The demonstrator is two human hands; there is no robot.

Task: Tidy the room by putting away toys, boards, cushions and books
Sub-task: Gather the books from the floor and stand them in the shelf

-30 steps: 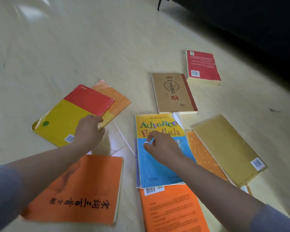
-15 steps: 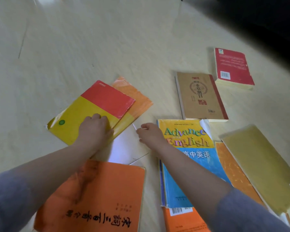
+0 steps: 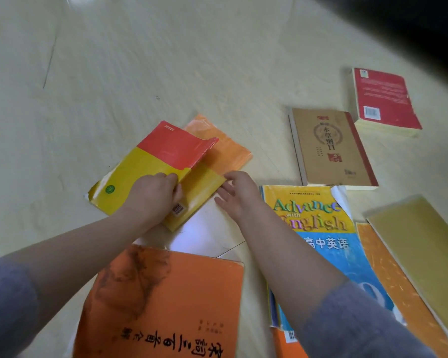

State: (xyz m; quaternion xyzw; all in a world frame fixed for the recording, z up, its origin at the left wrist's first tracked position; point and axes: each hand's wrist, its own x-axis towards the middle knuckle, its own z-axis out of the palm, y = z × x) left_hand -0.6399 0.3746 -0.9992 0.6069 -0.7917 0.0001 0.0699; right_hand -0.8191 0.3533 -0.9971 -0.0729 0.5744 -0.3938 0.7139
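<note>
Several books lie scattered on the pale floor. My left hand (image 3: 157, 193) grips the near edge of a red and yellow book (image 3: 155, 161), whose right side is lifted and curled. Under it lies a second yellow book (image 3: 201, 188), and an orange book (image 3: 221, 148) sticks out behind. My right hand (image 3: 237, 193) rests with fingers spread at the right corner of that lower yellow book, holding nothing. A blue and yellow English textbook (image 3: 318, 228) lies under my right forearm.
A large orange book (image 3: 171, 306) lies near me. A tan book (image 3: 329, 148) and a red book (image 3: 383, 102) lie far right. A gold book (image 3: 424, 244) overlaps an orange one (image 3: 393, 280) at right. Dark furniture (image 3: 411, 24) fills the top right.
My right hand left the English textbook and moved left to the yellow book's corner. My left hand has lifted the red and yellow book's edge, baring a second yellow book.
</note>
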